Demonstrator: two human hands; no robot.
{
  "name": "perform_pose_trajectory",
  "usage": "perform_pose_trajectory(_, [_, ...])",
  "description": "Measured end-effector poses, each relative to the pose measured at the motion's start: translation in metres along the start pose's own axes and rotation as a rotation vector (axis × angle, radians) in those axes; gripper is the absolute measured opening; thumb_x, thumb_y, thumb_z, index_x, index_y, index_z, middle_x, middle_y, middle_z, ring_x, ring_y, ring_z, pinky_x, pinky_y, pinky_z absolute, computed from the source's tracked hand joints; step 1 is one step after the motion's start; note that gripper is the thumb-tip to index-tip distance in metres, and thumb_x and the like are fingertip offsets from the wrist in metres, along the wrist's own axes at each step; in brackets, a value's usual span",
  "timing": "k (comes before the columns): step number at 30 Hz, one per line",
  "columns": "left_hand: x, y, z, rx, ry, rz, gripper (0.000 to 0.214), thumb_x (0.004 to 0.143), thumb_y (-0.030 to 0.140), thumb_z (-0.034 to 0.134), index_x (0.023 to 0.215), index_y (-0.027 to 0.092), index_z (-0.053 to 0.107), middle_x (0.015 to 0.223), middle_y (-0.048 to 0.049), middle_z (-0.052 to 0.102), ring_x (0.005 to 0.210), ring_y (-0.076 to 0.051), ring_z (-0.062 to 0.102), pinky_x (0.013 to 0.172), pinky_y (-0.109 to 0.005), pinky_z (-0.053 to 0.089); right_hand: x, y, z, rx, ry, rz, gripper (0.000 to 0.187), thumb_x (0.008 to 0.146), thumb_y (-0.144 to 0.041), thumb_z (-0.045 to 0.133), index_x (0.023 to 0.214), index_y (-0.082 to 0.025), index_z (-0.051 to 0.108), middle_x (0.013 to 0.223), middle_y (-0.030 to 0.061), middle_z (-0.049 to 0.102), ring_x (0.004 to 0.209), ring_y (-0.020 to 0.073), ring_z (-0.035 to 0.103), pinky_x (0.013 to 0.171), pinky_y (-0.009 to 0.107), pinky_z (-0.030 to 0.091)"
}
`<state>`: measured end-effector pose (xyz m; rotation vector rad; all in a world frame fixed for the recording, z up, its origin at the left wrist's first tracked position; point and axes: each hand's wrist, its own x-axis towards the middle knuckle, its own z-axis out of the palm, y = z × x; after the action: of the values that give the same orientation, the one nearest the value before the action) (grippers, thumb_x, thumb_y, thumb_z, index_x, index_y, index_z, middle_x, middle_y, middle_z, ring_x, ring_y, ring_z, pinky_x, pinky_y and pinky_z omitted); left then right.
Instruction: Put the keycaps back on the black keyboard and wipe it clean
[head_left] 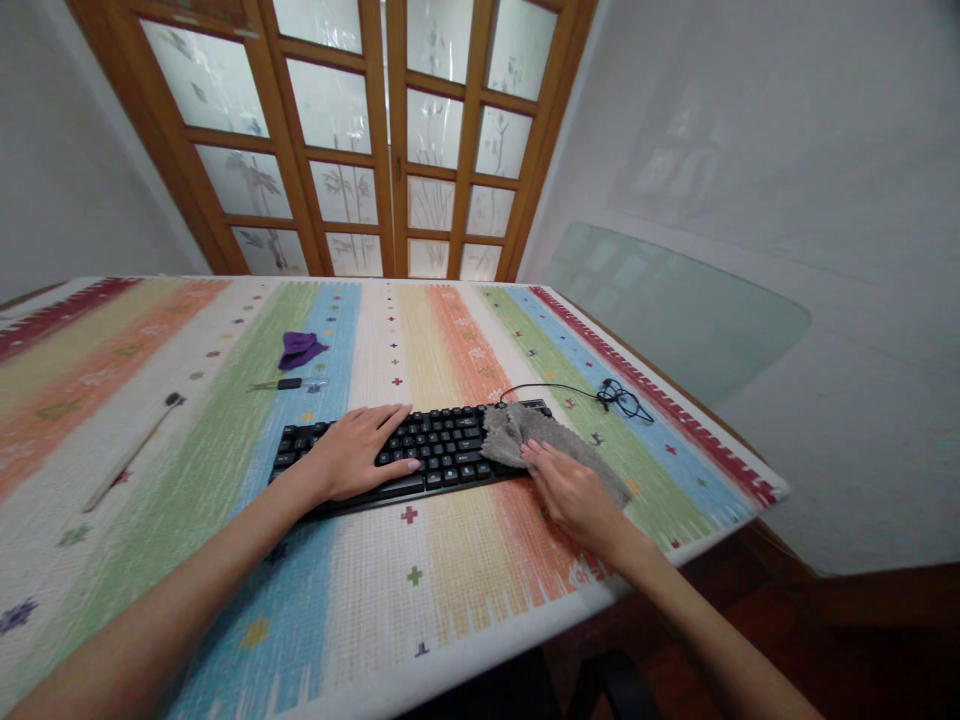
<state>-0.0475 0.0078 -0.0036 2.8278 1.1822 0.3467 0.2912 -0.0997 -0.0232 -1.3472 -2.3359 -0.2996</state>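
Observation:
A black computer keyboard [450, 440] lies on the striped tablecloth in front of me. My left hand [364, 450] rests flat over its left half, thumb and fingers spread across the keys. At the right end, my right hand [570, 490] grips a grey cloth [514, 430] with its fingers bunched together. The cloth lies over the right-hand keys and trails off past the keyboard's right edge. Some keys are hidden beneath my left hand and the cloth.
Behind the keyboard lie its coiled cable [622, 398], a small brush with a dark handle [291, 384] and a folded purple cloth [301, 349]. A long pale stick with a dark head [135, 450] is at left. The table's edge [480, 655] runs close to me.

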Motion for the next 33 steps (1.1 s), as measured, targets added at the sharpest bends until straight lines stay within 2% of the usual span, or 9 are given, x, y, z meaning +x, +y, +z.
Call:
perform_pose_trajectory(7, [0.0,0.001,-0.001,-0.002,-0.01,-0.003,0.083,0.088,0.076,0.036,0.144,0.015,0.041,0.145,-0.0173,0.051,0.128,-0.034,0.051,0.107,-0.051,0.038,-0.01,0.001,-0.017,0.079,-0.022,0.086,0.033,0.1,-0.023,0.037,0.116,-0.015,0.065,0.105,0.0122,0.075,0.093,0.0237,0.072,0.08,0.035,0.058])
perform_pose_trajectory(11, [0.0,0.001,-0.001,-0.004,-0.008,0.0,0.082,0.089,0.075,0.037,0.145,0.015,0.041,0.144,-0.0176,0.051,0.128,-0.034,0.051,0.107,-0.051,0.039,-0.006,0.025,-0.04,0.204,-0.044,0.359,0.035,0.1,-0.035,0.036,0.097,-0.019,0.067,0.079,0.006,0.074,0.068,0.021,0.069,0.063,0.03,0.051])
perform_pose_trajectory(15, [0.0,0.0,-0.001,-0.006,-0.007,-0.002,0.082,0.088,0.075,0.038,0.144,0.015,0.041,0.144,-0.0173,0.051,0.128,-0.034,0.051,0.107,-0.051,0.039,0.014,0.056,-0.061,0.073,0.167,0.605,0.04,0.095,-0.044,0.038,0.087,-0.018,0.067,0.074,0.0085,0.07,0.068,0.0238,0.065,0.061,0.031,0.043])
perform_pose_trajectory(18, [0.0,0.001,-0.001,-0.002,-0.014,-0.009,0.083,0.088,0.075,0.037,0.144,0.014,0.041,0.144,-0.0184,0.051,0.128,-0.035,0.051,0.107,-0.052,0.038,0.035,0.064,-0.064,-0.027,0.326,0.692,0.042,0.095,-0.043,0.038,0.088,-0.016,0.069,0.073,0.0096,0.07,0.067,0.0239,0.064,0.06,0.031,0.041])
perform_pose_trajectory(21, [0.0,0.002,-0.002,-0.003,-0.012,-0.004,0.081,0.089,0.075,0.037,0.144,0.015,0.041,0.144,-0.0179,0.051,0.128,-0.035,0.051,0.107,-0.052,0.038,0.051,0.057,-0.048,0.001,0.288,0.587,0.04,0.095,-0.039,0.039,0.098,-0.016,0.071,0.082,0.0108,0.074,0.071,0.0243,0.067,0.067,0.033,0.047])
perform_pose_trajectory(24, [-0.001,0.003,-0.003,-0.01,-0.008,-0.004,0.08,0.089,0.074,0.038,0.144,0.016,0.041,0.144,-0.0175,0.051,0.128,-0.035,0.051,0.107,-0.051,0.038,0.057,0.049,-0.019,0.12,0.065,0.344,0.037,0.096,-0.033,0.04,0.111,-0.019,0.071,0.111,0.0112,0.074,0.096,0.0265,0.07,0.086,0.039,0.053])
perform_pose_trajectory(26, [-0.001,0.002,-0.002,-0.013,-0.008,-0.006,0.08,0.089,0.074,0.038,0.144,0.016,0.041,0.144,-0.0176,0.052,0.128,-0.035,0.051,0.107,-0.051,0.038,0.053,0.046,-0.001,0.169,-0.03,0.226,0.038,0.097,-0.028,0.038,0.12,-0.02,0.068,0.125,0.0094,0.068,0.115,0.027,0.065,0.099,0.046,0.05])
perform_pose_trajectory(29, [-0.001,0.001,-0.001,-0.024,0.011,0.004,0.079,0.088,0.074,0.04,0.145,0.018,0.04,0.143,-0.0165,0.052,0.127,-0.036,0.051,0.107,-0.052,0.038,0.04,0.045,0.012,0.176,-0.025,0.207,0.04,0.098,-0.024,0.038,0.127,-0.02,0.064,0.132,0.0082,0.063,0.125,0.0266,0.058,0.107,0.051,0.045])
perform_pose_trajectory(33, [-0.001,0.001,0.0,-0.025,0.017,0.005,0.078,0.088,0.074,0.041,0.146,0.02,0.039,0.143,-0.0154,0.052,0.128,-0.035,0.051,0.107,-0.052,0.037,0.019,0.041,0.005,0.161,-0.012,0.247,0.037,0.099,-0.025,0.04,0.126,-0.021,0.065,0.128,0.0072,0.066,0.12,0.0268,0.061,0.104,0.048,0.05])
